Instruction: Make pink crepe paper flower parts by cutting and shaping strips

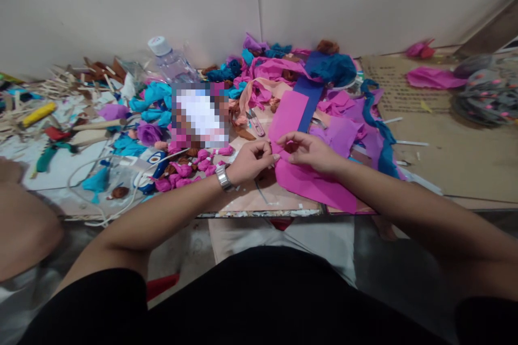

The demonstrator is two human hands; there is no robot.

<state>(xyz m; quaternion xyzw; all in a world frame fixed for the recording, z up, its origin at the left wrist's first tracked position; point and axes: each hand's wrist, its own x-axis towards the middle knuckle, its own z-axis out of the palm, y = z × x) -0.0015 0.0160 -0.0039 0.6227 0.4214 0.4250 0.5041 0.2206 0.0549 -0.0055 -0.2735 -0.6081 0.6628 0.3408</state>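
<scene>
My left hand (254, 161), with a metal-band watch (224, 177) at its wrist, is closed with thumb and fingers pinched together. Facing it, my right hand (311, 152) has its fingers curled in a pinch. What sits between the fingertips is too small to make out. Bright pink paper (319, 188) lies under both hands, and more of it stretches away behind them. A small pink-handled cutter (256, 125) rests just beyond my left hand. Several small pink wrapped bundles (182, 170) lie left of my left wrist.
Crumpled coloured paper (279, 70) is heaped along the back. A clear bottle (172, 62) with a white cap stands near the wall. Wooden sticks (67, 83) and green-handled pliers (46, 157) lie left, by another person's arm (24, 226). Cardboard (445, 156) covers the right side.
</scene>
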